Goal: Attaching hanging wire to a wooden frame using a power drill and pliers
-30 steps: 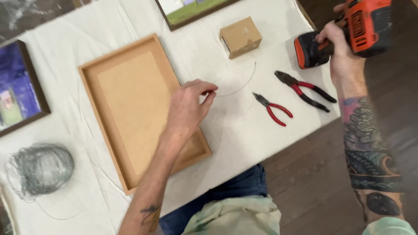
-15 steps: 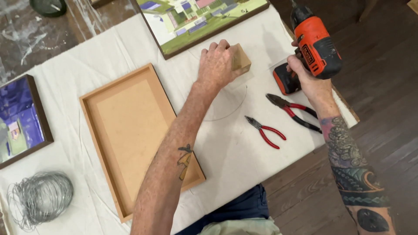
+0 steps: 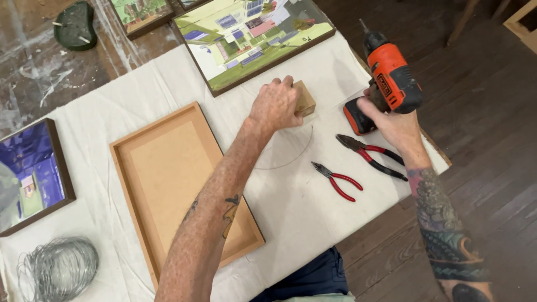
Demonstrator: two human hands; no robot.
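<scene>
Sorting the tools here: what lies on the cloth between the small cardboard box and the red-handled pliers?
In the head view, a thin curved piece of wire lies between the cardboard box and the red-handled pliers; otherwise bare white cloth.

Views: one only, the head camera; no second view, so nothing is shared.
Position: above the near edge of the cloth-covered table [image 3: 313, 212], over the person's lap.
Facing: steeply downward and away from the person, toward the far edge.
Tilt: the table edges run slanted across the frame.
Nearness: close, within arm's reach; both forearms enter from the bottom, left hand [image 3: 275, 105] and right hand [image 3: 391, 118] in the upper half.
Coverage: nearly the whole tabletop, with dark wooden floor [image 3: 486, 112] past its right edge and far edge.
</scene>
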